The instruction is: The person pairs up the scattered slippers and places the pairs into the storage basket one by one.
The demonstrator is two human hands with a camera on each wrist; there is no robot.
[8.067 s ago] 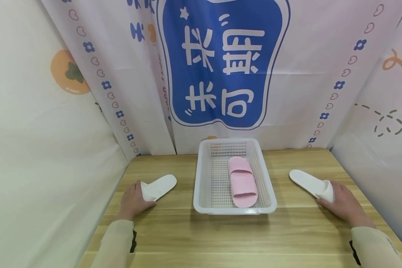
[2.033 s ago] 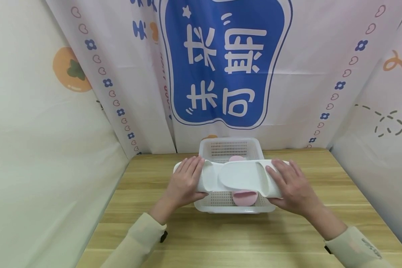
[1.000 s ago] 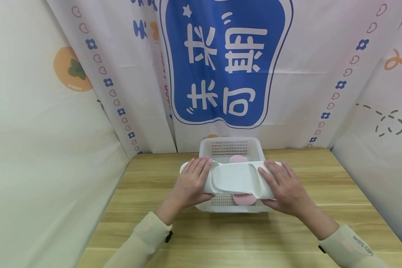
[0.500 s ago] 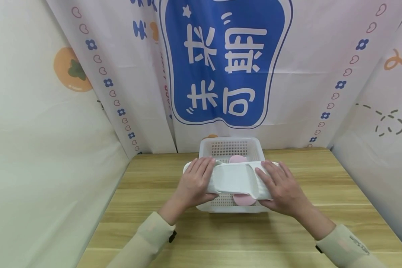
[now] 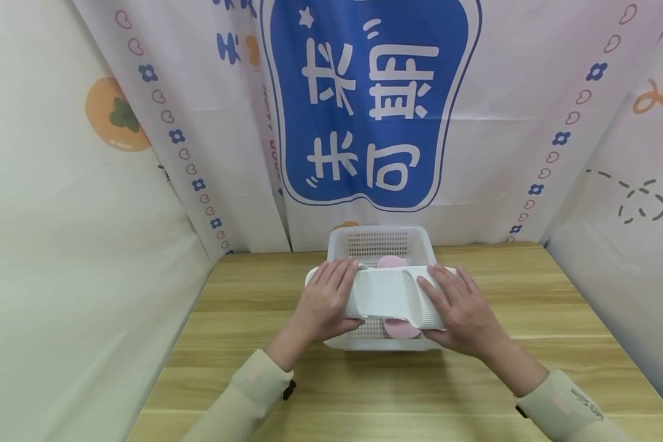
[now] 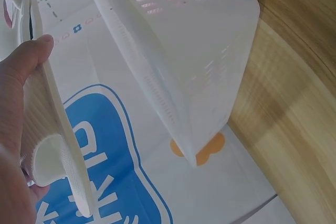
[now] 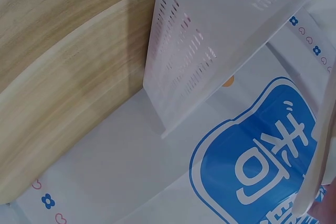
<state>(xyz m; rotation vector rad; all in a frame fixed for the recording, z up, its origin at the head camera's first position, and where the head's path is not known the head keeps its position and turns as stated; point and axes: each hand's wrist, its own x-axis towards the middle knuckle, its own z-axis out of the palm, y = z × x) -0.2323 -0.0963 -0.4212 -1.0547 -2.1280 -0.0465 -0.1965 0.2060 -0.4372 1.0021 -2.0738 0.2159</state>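
Two white slippers are held end to end above the basket in the head view. My left hand (image 5: 323,301) grips the left slipper (image 5: 353,302) over its ribbed strap, thumb beneath. My right hand (image 5: 464,313) holds the right slipper (image 5: 387,294) the same way. The right one's heel end runs into the left one's strap opening, so that end is hidden. Beneath them, a white perforated basket (image 5: 383,346) contains pink slippers (image 5: 402,329), of which only the two ends show. The left wrist view shows the thumb pressing the edge of the left slipper (image 6: 39,111).
The basket stands at the back middle of a wooden table (image 5: 243,344). Right behind the table hangs a white printed cloth (image 5: 492,184) with a blue sign. More cloth closes in the left side (image 5: 77,276) and right side (image 5: 619,258).
Earlier, the white slippers lay apart on the table, one under each hand. Both were lifted over the basket and pushed together; the right one has slid deeper into the left one.
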